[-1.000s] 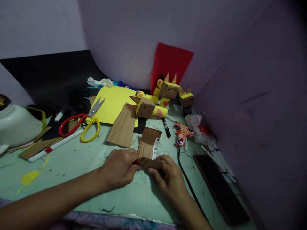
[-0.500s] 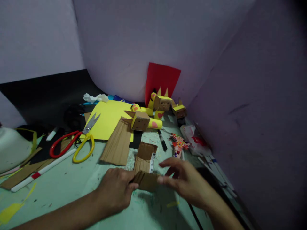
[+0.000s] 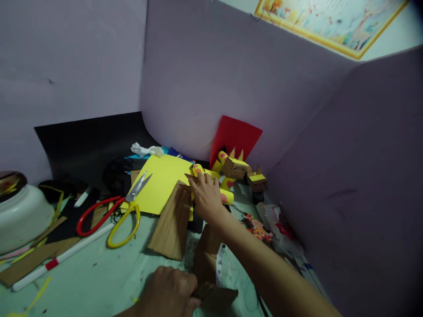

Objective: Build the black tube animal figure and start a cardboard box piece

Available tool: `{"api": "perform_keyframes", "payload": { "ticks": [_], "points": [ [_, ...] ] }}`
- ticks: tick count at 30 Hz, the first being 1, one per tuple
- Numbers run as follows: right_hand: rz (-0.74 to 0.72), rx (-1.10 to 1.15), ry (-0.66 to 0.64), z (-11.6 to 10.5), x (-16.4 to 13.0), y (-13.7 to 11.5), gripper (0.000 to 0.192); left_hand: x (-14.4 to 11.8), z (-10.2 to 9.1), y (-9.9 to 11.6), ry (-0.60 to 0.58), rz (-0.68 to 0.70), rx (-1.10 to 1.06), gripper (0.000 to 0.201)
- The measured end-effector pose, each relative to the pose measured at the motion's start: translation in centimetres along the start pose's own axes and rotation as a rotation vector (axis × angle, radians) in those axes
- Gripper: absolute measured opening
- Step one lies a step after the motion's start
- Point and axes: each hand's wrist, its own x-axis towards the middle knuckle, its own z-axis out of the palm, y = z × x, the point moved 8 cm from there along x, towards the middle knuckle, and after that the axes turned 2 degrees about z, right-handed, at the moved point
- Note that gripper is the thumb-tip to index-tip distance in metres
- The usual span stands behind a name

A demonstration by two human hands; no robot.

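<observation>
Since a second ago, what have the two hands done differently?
The right hand let go of the folded cardboard piece and reached forward across the table to the small cardboard box with the yellow paper rolls, its fingers now on it. The left hand kept its grip on the folded cardboard piece near the table edge. The scissors and the yellow sheet lie as before.

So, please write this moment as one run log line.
left hand: holds folded cardboard piece | right hand: on small cardboard box | nearby: scissors, yellow paper
</observation>
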Motion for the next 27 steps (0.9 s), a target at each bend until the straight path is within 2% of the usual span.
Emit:
{"api": "perform_keyframes", "payload": {
  "ticks": [4, 9, 14, 17, 21, 24, 27],
  "points": [
    [0.018, -0.057, -0.008, 0.7, -0.2, 0.9, 0.047, 0.1, -0.2, 0.1, -0.007, 0.003, -0.044, 0.019],
    [0.037, -0.102, 0.009, 1.5, -1.0, 2.0, 0.057, 0.2, -0.4, 0.2, 0.000, 0.010, -0.046, 0.018],
    [0.101, -0.086, 0.048, 1.2, -1.2, 2.7, 0.056, 0.3, 0.1, -0.2, -0.039, -0.013, -0.040, 0.020],
    [0.246, 0.057, 0.097, -0.1, -0.5, 5.3, 0.061, 0.2, 0.1, -0.1, -0.048, 0.017, -0.053, 0.020],
    [0.480, 0.317, 0.240, -1.6, 0.5, 10.5, 0.065, -0.2, -0.3, 0.2, -0.034, 0.046, -0.057, 0.020],
    [0.580, 0.511, 0.312, -0.8, 1.1, 13.1, 0.066, -0.3, -0.7, 0.3, 0.013, 0.045, -0.064, 0.019],
    [0.645, 0.578, 0.381, 0.5, 1.2, 13.8, 0.066, -0.3, -0.6, 0.2, 0.028, 0.056, -0.082, 0.020]
  ]
}}
